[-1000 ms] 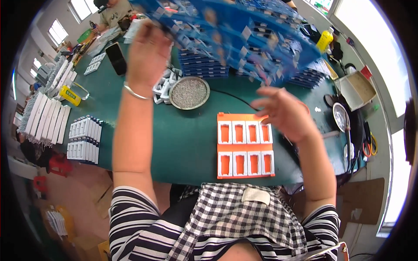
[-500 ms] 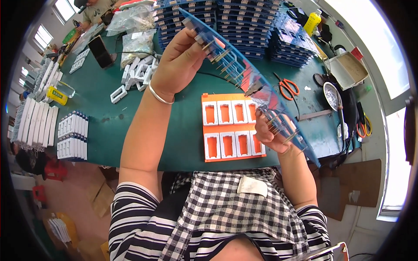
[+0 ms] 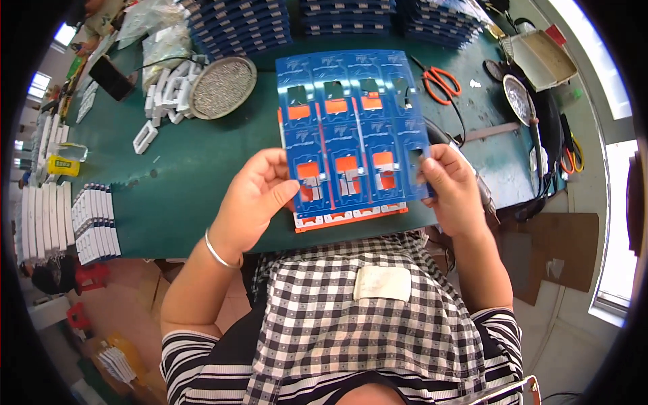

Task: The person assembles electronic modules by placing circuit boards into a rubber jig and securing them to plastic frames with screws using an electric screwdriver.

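A blue circuit-board panel [image 3: 307,131] with rows of rectangular cut-outs is held between my two hands, its printed face up. My left hand [image 3: 260,196] pinches its lower left edge, thumb on top. At the right edge, my right hand [image 3: 451,182] grips it, also with the thumb over the face. Beneath the panel sits an orange tray [image 3: 358,219] holding white frames, parts of which show through the cut-outs and along the front. The panel covers most of the tray; I cannot tell whether the two touch.
Stacks of blue panels [image 3: 236,30] line the back. Left of centre are a bowl of tiny metal parts [image 3: 223,88] and loose white frames [image 3: 162,94]. Orange-handled scissors [image 3: 440,86] lie to the right, near a cable. Rows of white parts [image 3: 94,223] stand far left.
The blue panel was raised steeply on edge; it has swung down over the orange tray, face up. My left hand came down and toward me, uncovering the bowl of metal parts.
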A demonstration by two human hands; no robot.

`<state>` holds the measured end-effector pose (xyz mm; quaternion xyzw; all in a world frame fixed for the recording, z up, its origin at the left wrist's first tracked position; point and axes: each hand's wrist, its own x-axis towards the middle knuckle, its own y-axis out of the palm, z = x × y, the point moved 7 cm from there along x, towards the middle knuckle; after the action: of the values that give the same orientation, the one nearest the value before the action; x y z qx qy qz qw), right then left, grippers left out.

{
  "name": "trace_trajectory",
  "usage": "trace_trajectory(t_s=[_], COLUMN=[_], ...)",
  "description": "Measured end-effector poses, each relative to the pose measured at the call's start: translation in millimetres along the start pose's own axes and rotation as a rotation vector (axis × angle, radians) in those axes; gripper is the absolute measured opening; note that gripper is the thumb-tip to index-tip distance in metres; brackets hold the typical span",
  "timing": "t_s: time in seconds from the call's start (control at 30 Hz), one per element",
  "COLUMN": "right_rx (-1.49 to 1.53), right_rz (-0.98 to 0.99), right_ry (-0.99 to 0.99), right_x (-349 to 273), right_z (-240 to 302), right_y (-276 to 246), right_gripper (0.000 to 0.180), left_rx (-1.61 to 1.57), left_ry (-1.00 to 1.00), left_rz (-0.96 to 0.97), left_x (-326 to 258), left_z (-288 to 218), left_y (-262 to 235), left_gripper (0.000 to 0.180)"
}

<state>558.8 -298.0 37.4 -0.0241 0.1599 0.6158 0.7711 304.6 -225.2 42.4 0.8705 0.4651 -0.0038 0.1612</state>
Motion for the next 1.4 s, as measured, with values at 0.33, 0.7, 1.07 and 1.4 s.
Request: trace_trajectory(t_s=[0.33, 0.7, 1.07, 1.4], right_rx=[-0.84, -1.072, -1.275, -1.277], right_rz=[-0.099, -0.147, -0.141, 0.185], right_ry=[-0.188, -0.37, -0.541, -0.563], right_x=[-16.3, -19.4, -23.2, -35.1], right_z=[-21.3, -15.6, -16.3, -9.3], right_y=[5.4, 14.6, 21.8, 7.9], right_gripper=[0.022, 0.031, 0.038, 0.104], left_rx=[0.136, 0.357, 0.568, 1.34], left_ry=[-0.119, -0.147, -0.02, 0.393], left_rz=[-0.165, -0.23, -0.276, -0.107], left_x=[-39.6, -36.6, -34.3, -51.9], left_z=[45.1, 40.8, 34.8, 18.1], left_y=[-11.8, -12.8, -14.8, 0.6], left_gripper=[0.035, 0.051, 0.055, 0.093])
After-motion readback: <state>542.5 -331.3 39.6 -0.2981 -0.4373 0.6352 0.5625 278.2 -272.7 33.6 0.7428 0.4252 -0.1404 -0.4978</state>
